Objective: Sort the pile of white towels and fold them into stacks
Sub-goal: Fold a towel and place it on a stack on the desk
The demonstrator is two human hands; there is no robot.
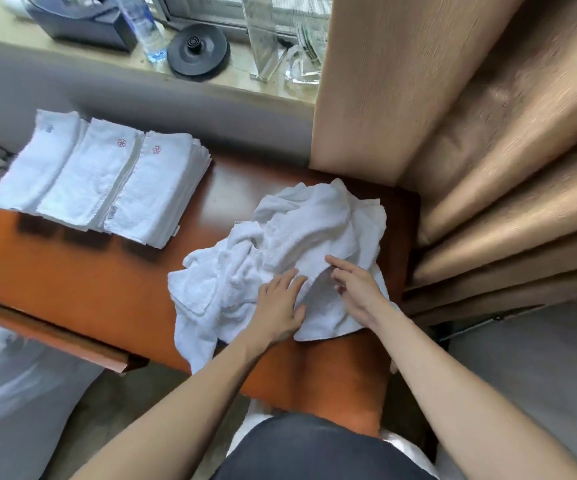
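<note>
Both hands were on the crumpled towel heap at the right end of the counter [89,282].

From where I sat, the pile of white towels [300,237] looked fluffy and all bunched up, one corner drooping over the near edge. My left hand [280,303] lay flat on it, fingers [294,277] straight and close together. My right hand [356,289] touched the cloth just beside it, fingers [339,263] straight and slightly spread, pinching nothing. Three folded stacks [100,174] sat side by side at the far left, well apart from the pile. Small emblems showed near their top edges, two red and one bluish.
</note>
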